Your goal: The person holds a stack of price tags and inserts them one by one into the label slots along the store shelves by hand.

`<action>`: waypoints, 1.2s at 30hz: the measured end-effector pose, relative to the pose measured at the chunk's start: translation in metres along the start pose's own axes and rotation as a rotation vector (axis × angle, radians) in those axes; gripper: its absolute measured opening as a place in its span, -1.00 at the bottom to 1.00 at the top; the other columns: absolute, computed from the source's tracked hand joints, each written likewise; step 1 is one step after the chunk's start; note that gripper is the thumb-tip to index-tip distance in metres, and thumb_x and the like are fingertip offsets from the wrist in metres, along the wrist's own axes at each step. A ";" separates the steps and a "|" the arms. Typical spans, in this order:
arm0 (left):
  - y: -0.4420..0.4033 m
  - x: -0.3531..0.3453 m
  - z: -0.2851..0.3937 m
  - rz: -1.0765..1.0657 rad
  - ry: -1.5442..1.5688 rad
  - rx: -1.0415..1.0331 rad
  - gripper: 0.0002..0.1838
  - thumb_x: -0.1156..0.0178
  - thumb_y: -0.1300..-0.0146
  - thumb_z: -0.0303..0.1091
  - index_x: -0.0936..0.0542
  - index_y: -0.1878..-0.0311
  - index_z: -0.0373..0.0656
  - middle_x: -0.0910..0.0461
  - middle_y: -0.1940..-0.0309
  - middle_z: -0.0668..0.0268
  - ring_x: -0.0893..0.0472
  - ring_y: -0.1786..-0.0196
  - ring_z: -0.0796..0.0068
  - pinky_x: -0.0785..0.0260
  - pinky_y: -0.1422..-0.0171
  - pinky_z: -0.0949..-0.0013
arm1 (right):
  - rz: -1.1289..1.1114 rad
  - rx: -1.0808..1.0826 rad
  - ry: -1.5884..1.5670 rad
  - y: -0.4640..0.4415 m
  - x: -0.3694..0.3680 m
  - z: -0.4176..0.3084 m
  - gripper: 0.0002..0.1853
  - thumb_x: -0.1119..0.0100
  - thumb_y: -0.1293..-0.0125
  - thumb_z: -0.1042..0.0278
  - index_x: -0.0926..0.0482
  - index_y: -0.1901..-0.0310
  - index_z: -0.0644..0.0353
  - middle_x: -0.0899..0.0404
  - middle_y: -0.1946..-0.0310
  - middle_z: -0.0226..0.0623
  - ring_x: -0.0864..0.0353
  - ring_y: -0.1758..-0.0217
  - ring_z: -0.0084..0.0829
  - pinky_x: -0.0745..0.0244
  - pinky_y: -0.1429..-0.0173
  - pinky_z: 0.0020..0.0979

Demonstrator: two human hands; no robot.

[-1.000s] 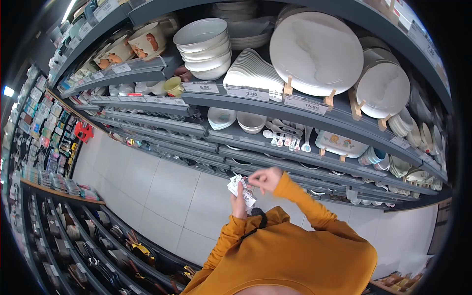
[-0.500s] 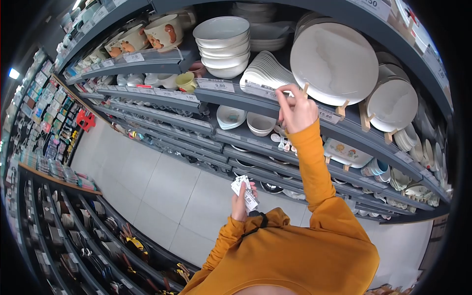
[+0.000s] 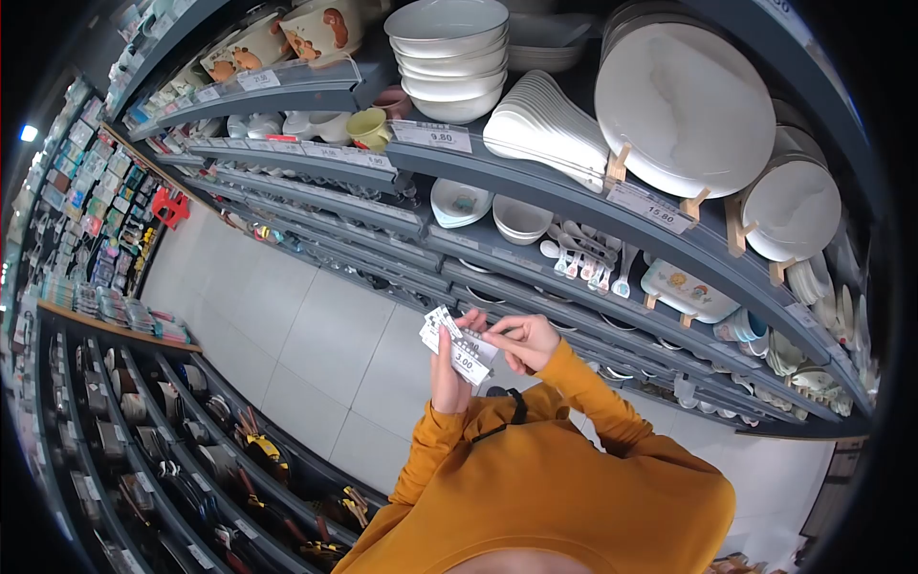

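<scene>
Clasping price labels (image 3: pixel 466 363) in the left hand (image 3: pixel 448 381), the right hand (image 3: pixel 531 342) pinching one.

Head-worn view — looking forward and down

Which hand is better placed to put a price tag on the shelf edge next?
Right, probably. The left hand supports the fanned price tags, while the right hand has its fingers at their edge and is nearer the large plate.
</scene>
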State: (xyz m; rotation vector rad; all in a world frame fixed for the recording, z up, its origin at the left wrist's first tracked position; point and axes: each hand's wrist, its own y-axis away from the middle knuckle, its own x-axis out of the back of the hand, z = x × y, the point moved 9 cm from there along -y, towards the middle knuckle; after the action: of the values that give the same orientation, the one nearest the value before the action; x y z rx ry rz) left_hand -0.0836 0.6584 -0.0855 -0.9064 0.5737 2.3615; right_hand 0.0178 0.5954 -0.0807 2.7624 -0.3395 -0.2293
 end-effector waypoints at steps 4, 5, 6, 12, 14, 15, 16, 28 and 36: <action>-0.007 0.040 -0.005 0.160 0.005 -0.022 -0.58 0.11 -0.49 -0.07 -0.41 -0.04 -0.29 -0.43 0.40 0.35 -0.51 0.28 0.48 -0.45 -0.03 0.35 | -0.029 0.093 0.075 -0.026 0.015 -0.018 -0.69 -0.09 -0.40 0.11 -0.58 0.07 0.19 -0.52 0.74 -0.41 -0.43 0.77 -0.65 -0.27 0.67 -0.57; -0.005 0.042 -0.004 0.164 -0.002 -0.005 -0.58 0.11 -0.49 -0.07 -0.41 -0.04 -0.29 -0.43 0.40 0.34 -0.51 0.30 0.48 -0.45 0.02 0.35 | 0.029 0.138 0.100 -0.041 0.023 -0.021 -0.67 -0.09 -0.40 0.09 -0.58 0.05 0.19 -0.53 0.74 -0.40 -0.44 0.76 -0.64 -0.28 0.67 -0.56; -0.002 0.047 -0.004 0.169 -0.010 0.012 -0.58 0.11 -0.49 -0.07 -0.41 -0.04 -0.29 -0.43 0.40 0.34 -0.51 0.32 0.49 -0.46 0.07 0.36 | 0.150 0.166 0.236 -0.057 0.037 -0.025 -0.65 -0.10 -0.39 0.08 -0.55 -0.01 0.18 -0.54 0.73 -0.40 -0.47 0.75 -0.62 -0.31 0.65 -0.53; 0.024 0.068 -0.002 0.205 0.029 0.076 -0.51 0.09 -0.48 -0.09 -0.27 -0.29 -0.24 -0.45 0.36 0.31 -0.49 0.45 0.51 -0.46 0.26 0.36 | 0.430 0.198 0.777 -0.155 0.066 -0.022 -0.55 -0.11 -0.32 0.01 -0.47 -0.14 0.09 -0.61 0.70 -0.39 -0.67 0.48 -0.37 -0.52 0.28 -0.33; 0.030 0.073 0.004 0.260 0.002 0.036 -0.49 0.08 -0.48 -0.11 -0.21 -0.34 -0.24 -0.50 0.30 0.27 -0.50 0.45 0.50 -0.46 0.26 0.37 | 0.463 0.245 0.851 -0.170 0.067 -0.023 -0.69 -0.10 -0.32 0.08 -0.59 0.07 0.10 -0.60 0.72 -0.40 -0.67 0.47 -0.33 -0.52 0.28 -0.30; 0.033 0.076 0.006 0.286 -0.010 0.019 -0.47 0.08 -0.48 -0.12 -0.19 -0.36 -0.24 -0.52 0.27 0.26 -0.50 0.45 0.49 -0.46 0.26 0.38 | 0.474 0.207 0.829 -0.173 0.069 -0.024 -0.75 -0.10 -0.33 0.12 -0.58 0.16 0.10 -0.59 0.73 -0.40 -0.67 0.49 -0.30 -0.51 0.31 -0.28; 0.032 0.084 0.002 0.292 -0.003 0.025 -0.43 0.06 -0.48 -0.14 -0.11 -0.41 -0.23 -0.56 0.13 0.20 -0.52 0.43 0.49 -0.46 0.26 0.41 | 0.489 0.226 0.840 -0.176 0.071 -0.024 -0.76 -0.10 -0.34 0.12 -0.58 0.18 0.11 -0.59 0.73 -0.39 -0.64 0.54 -0.35 -0.48 0.35 -0.32; -0.004 0.101 0.014 0.171 0.072 0.119 -0.56 0.10 -0.49 -0.14 -0.41 -0.19 -0.32 -0.32 -0.33 0.13 -0.35 -0.34 0.34 -0.23 -0.42 0.30 | 0.623 0.369 0.738 -0.115 0.058 -0.053 -0.81 -0.11 -0.34 0.12 -0.56 0.29 0.03 -0.52 0.77 -0.42 -0.54 0.67 -0.29 -0.35 0.48 -0.27; -0.038 0.111 0.034 0.102 0.018 0.160 -0.58 0.13 -0.50 -0.13 -0.45 -0.14 -0.28 -0.20 -0.42 0.18 -0.28 -0.35 0.40 -0.18 -0.41 0.30 | 0.103 0.046 0.109 -0.100 -0.061 0.036 -0.80 -0.24 -0.31 0.23 -0.60 0.22 0.20 -0.47 0.74 -0.48 -0.36 0.74 -0.71 -0.23 0.67 -0.59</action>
State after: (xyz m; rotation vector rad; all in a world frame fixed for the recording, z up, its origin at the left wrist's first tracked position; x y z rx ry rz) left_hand -0.1462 0.7433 -0.1475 -0.8445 0.8209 2.3592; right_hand -0.0272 0.6909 -0.1430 2.7792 -0.4618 -0.0452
